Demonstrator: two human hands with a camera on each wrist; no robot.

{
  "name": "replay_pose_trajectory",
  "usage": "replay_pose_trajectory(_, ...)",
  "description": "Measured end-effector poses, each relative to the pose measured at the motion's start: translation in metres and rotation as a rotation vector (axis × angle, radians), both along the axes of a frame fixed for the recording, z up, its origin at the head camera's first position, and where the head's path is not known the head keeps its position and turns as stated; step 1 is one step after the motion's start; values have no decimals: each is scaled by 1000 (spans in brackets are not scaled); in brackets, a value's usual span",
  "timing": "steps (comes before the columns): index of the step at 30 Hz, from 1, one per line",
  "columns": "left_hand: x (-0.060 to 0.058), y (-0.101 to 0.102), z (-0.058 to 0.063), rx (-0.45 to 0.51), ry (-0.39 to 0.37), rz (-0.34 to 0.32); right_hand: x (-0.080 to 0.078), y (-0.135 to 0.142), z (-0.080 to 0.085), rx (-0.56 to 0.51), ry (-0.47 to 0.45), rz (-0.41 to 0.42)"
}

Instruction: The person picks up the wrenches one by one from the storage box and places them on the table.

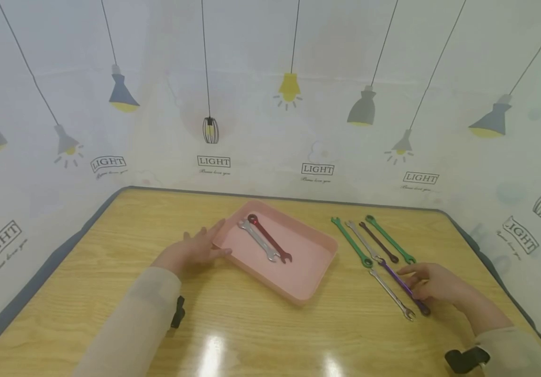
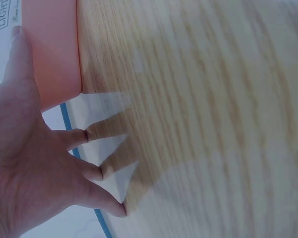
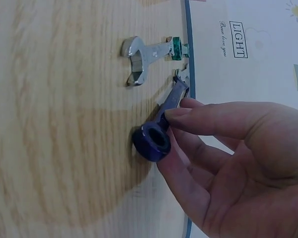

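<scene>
A pink tray (image 1: pixel 315 269) holds a silver wrench (image 1: pixel 262 243) and a red wrench (image 1: pixel 270 238). My left hand (image 1: pixel 201 246) is at the tray's left corner, fingers spread; in the left wrist view its thumb lies along the tray wall (image 2: pixel 57 54) and the fingertips reach down to the table. On the right, my right hand (image 1: pixel 440 285) pinches a purple wrench (image 1: pixel 398 276) near its ring end between thumb and fingers. That ring end (image 3: pixel 153 141) shows close up in the right wrist view. Beside the purple wrench lies another silver wrench (image 1: pixel 390 293).
Farther back on the wooden table (image 1: pixel 270 335) lie a green wrench (image 1: pixel 351 241), a silver one (image 1: pixel 363 240), a dark red one (image 1: pixel 377 241) and a second green wrench (image 1: pixel 390 239). A cloth wall (image 1: pixel 256 173) printed with lamps rises behind the table's dark edge.
</scene>
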State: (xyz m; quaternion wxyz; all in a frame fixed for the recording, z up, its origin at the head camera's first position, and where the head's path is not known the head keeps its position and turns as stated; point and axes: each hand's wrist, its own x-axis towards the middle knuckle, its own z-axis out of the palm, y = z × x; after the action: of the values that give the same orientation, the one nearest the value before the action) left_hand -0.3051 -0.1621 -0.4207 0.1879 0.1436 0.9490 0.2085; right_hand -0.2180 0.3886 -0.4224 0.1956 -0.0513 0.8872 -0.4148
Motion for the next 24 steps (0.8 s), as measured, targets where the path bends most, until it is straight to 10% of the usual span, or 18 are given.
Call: replay_pose_trajectory(24,-5,1,-3,2,23,-26,-3,-32,12,-59,169,30)
